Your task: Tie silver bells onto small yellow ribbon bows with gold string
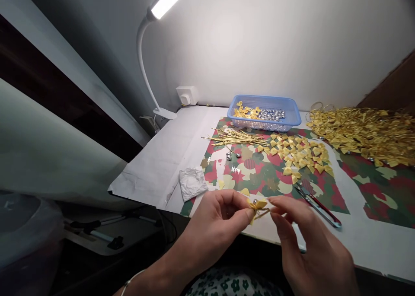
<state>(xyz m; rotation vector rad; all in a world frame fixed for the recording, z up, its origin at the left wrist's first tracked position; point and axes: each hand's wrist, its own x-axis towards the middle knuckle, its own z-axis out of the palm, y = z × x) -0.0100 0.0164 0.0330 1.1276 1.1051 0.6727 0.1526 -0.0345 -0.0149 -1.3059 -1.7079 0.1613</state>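
My left hand (pixel 214 224) pinches a small yellow bow (pixel 259 205) between thumb and forefinger, just above the near edge of the desk (pixel 155 157). A silver bell (pixel 255 201) sits at the middle of the bow, and a thin gold wire (pixel 262 214) runs from it toward the right. My right hand (pixel 311 240) has thumb and forefinger drawn close around the end of that wire; the exact contact is hard to see.

Beyond my hands, a camouflage-patterned sheet (pixel 249 164) covers part of the desk. Toward its far left lies a bundle of gold wires (pixel 240 137), with a few loose bells (pixel 228 157) just on the near side of it. To the right of the bundle, many loose bows (pixel 296 151) are spread in a rough patch. Behind them, a blue basket (pixel 296 115) holds yellow bows on its left and silver bells on its right. A big heap of gold and yellow pieces (pixel 366 134) fills the far right.

A slim tool with a red handle (pixel 324 209) lies near my right hand, on its far side. A crumpled white paper (pixel 192 183) lies to the left, beyond my left hand. At the far left a white lamp (pixel 140 49) rises on its bent neck, lit.
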